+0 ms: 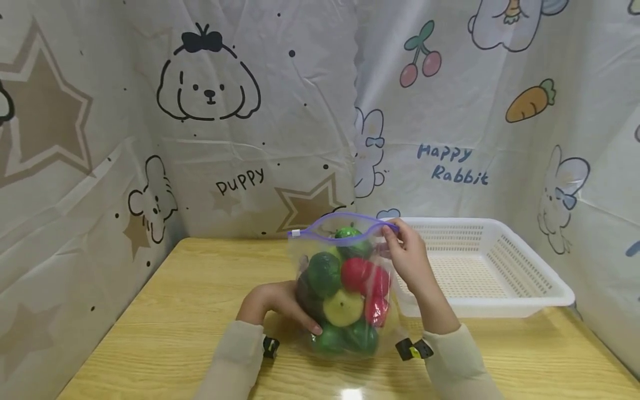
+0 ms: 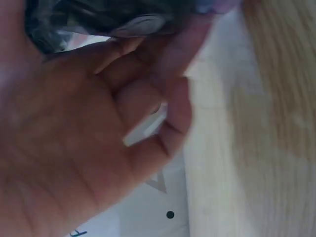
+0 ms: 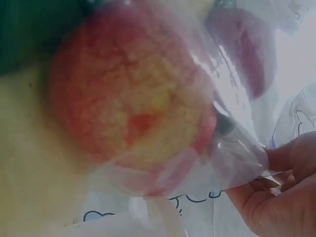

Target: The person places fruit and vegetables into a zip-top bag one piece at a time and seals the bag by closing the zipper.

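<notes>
A clear slider zip bag (image 1: 303,247) stands upright on the table, bulging with several fruits and vegetables. Its purple zip mouth gapes in the middle, and the white slider (image 1: 295,233) sits at the left end. Through the plastic show a dark green round fruit (image 1: 324,274), a red fruit (image 1: 356,275) and a yellow one (image 1: 343,308). My left hand (image 1: 280,300) grips the bag's lower left side, thumb in front, other fingers behind. My right hand (image 1: 407,253) pinches the top right corner by the zip. A red-and-yellow fruit (image 3: 133,89) fills much of the right wrist view.
A white plastic basket (image 1: 495,308) with slotted walls stands at the right, behind my right forearm. The wooden table (image 1: 165,316) ends at a printed cloth (image 1: 280,139) hung along the back and sides.
</notes>
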`<state>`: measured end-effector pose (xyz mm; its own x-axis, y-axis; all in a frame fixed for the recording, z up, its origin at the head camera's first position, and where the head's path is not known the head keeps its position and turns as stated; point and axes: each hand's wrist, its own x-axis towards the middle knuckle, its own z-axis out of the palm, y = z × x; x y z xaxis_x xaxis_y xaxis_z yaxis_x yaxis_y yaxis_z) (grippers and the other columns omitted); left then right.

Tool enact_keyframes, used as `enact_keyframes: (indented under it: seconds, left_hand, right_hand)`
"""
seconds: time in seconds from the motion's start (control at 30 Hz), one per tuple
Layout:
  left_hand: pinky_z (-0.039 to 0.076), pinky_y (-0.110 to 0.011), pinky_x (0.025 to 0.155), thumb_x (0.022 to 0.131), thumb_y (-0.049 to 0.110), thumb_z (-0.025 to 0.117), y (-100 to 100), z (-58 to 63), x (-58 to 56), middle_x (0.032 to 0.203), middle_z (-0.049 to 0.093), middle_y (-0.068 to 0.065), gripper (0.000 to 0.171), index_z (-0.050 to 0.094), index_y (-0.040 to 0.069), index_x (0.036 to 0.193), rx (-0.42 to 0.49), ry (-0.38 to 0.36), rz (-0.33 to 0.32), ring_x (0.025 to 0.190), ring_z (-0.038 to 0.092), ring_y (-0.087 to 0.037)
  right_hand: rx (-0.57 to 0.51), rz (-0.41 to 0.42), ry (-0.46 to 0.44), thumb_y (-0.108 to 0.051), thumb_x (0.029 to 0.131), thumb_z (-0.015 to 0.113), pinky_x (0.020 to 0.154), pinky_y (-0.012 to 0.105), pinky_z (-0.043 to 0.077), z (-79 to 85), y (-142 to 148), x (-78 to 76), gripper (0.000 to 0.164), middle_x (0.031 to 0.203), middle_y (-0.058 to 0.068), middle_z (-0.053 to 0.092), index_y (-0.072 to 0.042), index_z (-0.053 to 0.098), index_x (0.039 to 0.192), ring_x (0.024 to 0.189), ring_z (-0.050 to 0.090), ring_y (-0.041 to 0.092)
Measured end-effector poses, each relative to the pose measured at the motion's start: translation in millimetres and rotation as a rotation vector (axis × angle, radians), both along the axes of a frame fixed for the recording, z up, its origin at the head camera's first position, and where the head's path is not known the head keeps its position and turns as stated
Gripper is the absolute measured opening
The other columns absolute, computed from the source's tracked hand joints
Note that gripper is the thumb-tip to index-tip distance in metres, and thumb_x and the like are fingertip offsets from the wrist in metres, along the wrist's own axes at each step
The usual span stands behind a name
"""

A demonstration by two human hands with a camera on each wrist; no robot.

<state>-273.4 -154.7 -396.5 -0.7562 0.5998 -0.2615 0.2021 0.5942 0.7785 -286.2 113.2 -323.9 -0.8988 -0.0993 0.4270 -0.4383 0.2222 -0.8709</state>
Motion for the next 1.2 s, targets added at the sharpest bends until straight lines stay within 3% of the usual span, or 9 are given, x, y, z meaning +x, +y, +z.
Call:
enact_keyframes:
  seconds: [0.13,0.27,0.47,0.63,0.73,0.83,0.93,1.07,1.2]
  left_hand:
    - [0.044,-0.045,0.099,0.056,0.038,0.086,1.3,0.5,-1.7,0.117,0.062,-0.002,0.074,0.056,0.015,0.119,0.036,0.106,0.071,0.106,0.055,-0.017]
    - [0.046,-0.045,0.097,0.057,0.037,0.085,-0.2,1.2,-3.6,0.114,0.064,-0.003,0.069,0.058,0.015,0.117,0.035,0.163,0.089,0.103,0.057,-0.017]
    - [0.044,-0.047,0.099,0.063,0.032,0.083,-1.6,-0.4,-6.0,0.118,0.062,-0.004,0.067,0.055,0.015,0.121,0.086,0.097,0.06,0.107,0.056,-0.017]
    - [0.042,-0.047,0.102,0.067,0.024,0.082,-0.9,-1.8,-8.2,0.122,0.06,-0.005,0.065,0.053,0.017,0.125,0.18,0.065,-0.025,0.111,0.054,-0.018]
    - [0.04,-0.047,0.103,0.069,0.019,0.081,-1.2,-5.1,-10.1,0.125,0.058,-0.006,0.066,0.05,0.019,0.128,0.256,0.025,-0.058,0.114,0.052,-0.019]
    - [0.04,-0.047,0.102,0.069,0.019,0.08,-2.8,-10.3,-10.2,0.124,0.057,-0.006,0.066,0.05,0.018,0.127,0.284,-0.029,-0.02,0.113,0.052,-0.019]
    - [0.041,-0.047,0.102,0.069,0.02,0.081,-4.4,-13.0,-9.4,0.124,0.058,-0.007,0.066,0.05,0.015,0.127,0.292,-0.061,0.016,0.112,0.052,-0.019]
    - [0.038,-0.049,0.105,0.069,0.018,0.08,-4.4,-10.4,-9.0,0.127,0.058,-0.011,0.067,0.05,0.013,0.128,0.31,-0.069,0.006,0.116,0.052,-0.021]
    - [0.037,-0.049,0.106,0.068,0.016,0.081,-4.1,-5.3,-8.5,0.127,0.057,-0.01,0.067,0.05,0.013,0.128,0.297,-0.049,-0.008,0.116,0.05,-0.02]
  right_hand:
    - [0.063,0.052,-0.066,-0.027,0.099,0.042,0.076,0.044,0.059,1.5,5.6,0.0,0.035,0.104,0.03,0.062,0.003,0.051,0.114,0.09,0.067,0.036]
    - [0.203,0.19,-0.154,-0.04,0.098,0.039,0.089,0.055,0.052,2.1,17.7,-1.0,0.046,0.117,0.03,0.06,-0.007,0.039,0.13,0.104,0.061,0.036]
    - [0.418,0.483,-0.229,-0.033,0.089,0.06,0.102,0.058,0.039,-0.1,38.8,3.2,0.075,0.137,0.028,0.045,-0.021,0.012,0.145,0.125,0.045,0.036]
    - [0.494,0.659,-0.127,-0.022,0.072,0.079,0.1,0.054,0.043,-5.3,32.5,7.1,0.11,0.133,0.018,0.052,-0.023,-0.001,0.148,0.118,0.052,0.028]
    - [0.457,0.671,-0.015,-0.019,0.069,0.081,0.089,0.045,0.053,-10.3,22.2,3.8,0.106,0.128,0.011,0.057,-0.026,0.01,0.148,0.108,0.059,0.022]
    - [0.431,0.605,0.049,-0.017,0.071,0.079,0.077,0.036,0.059,-15.0,17.3,0.5,0.097,0.122,0.01,0.06,-0.026,0.02,0.146,0.097,0.063,0.018]
    - [0.367,0.595,-0.033,-0.014,0.074,0.077,0.074,0.035,0.06,-16.8,17.6,-1.7,0.094,0.118,0.016,0.062,-0.025,0.019,0.146,0.093,0.066,0.021]
    - [0.257,0.635,-0.185,-0.013,0.075,0.075,0.084,0.045,0.056,-13.1,24.0,-3.5,0.084,0.126,0.023,0.056,-0.02,0.022,0.14,0.108,0.06,0.03]
    - [0.234,0.644,-0.191,-0.015,0.085,0.066,0.095,0.053,0.048,-8.4,36.8,-4.9,0.075,0.141,0.027,0.042,-0.013,0.018,0.142,0.123,0.048,0.036]
